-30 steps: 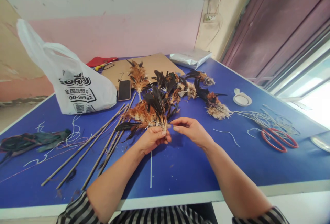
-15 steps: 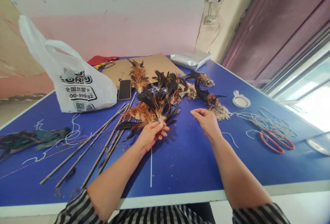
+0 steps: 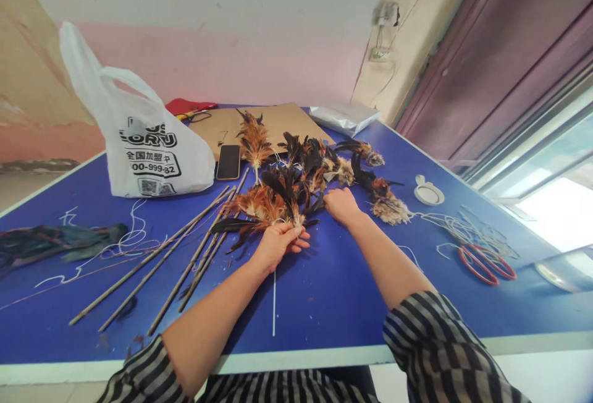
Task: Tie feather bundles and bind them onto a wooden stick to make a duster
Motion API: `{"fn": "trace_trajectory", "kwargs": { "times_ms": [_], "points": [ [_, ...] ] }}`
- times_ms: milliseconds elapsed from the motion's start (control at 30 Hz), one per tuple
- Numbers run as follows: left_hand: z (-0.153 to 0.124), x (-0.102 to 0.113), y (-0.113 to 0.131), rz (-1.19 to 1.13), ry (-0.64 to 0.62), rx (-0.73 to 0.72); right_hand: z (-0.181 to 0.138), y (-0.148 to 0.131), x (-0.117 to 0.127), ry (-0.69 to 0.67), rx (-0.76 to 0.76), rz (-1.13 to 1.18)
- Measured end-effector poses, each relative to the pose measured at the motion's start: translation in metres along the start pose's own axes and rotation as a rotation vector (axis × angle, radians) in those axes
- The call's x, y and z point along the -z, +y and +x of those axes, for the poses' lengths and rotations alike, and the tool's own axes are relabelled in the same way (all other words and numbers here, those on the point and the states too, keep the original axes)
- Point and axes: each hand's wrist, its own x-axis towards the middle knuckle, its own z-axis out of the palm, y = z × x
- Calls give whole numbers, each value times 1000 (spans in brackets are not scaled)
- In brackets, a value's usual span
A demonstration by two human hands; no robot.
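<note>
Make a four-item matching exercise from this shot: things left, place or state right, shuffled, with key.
Things:
1. left hand
2. right hand
3. phone
4. scissors

Place or state:
A. lying just right of the white plastic bag
B. red-handled, next to the tangled string
C. pinching a feather bundle near its base
D. just left of the pale-based bundle

Pairs: 1-C, 2-D, 3-A, 4-B

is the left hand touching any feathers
Touching. The head view shows the left hand pinching a feather bunch at its base, between thumb and fingers.
</note>
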Motion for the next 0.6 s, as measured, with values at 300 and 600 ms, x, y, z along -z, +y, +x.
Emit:
{"fn": "trace_trajectory", "kwargs": {
  "times_ms": [300, 600],
  "points": [
    [-2, -2, 0, 22, 26, 22, -37, 22, -11, 28, -204, 428],
    [-6, -6, -3, -91, 5, 92, -81, -21, -1, 2, -136, 1363]
  ]
}}
